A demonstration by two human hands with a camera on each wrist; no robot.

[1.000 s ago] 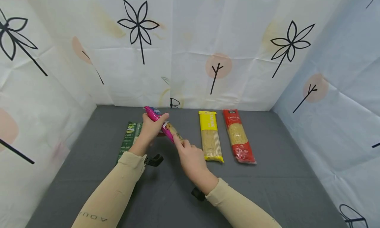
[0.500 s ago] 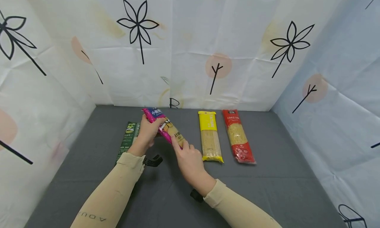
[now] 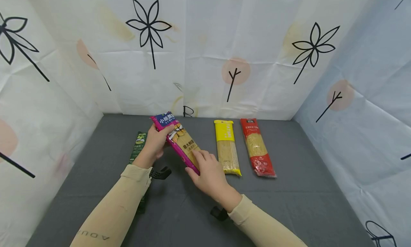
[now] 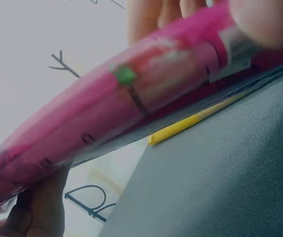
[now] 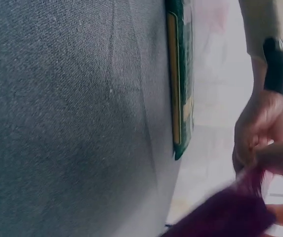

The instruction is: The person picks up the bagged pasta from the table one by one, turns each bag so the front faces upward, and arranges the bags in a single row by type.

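Pink noodle packet held above the table, gripped only at its ends.

Right hand point(image 3: 210, 170) pinches the near end of the noodle packet point(image 3: 179, 141), left hand point(image 3: 154, 141) clasps the far end; a loosened grip could drop it onto the green packet point(image 3: 138, 147) or yellow packet point(image 3: 227, 147).

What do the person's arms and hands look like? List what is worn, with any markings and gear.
Both arms wear snug beige sleeves that end at the wrists. The left sleeve bears dark lettering near the elbow. A black camera mount sits under each wrist, left and right. The left hand and right hand are bare, without gloves.
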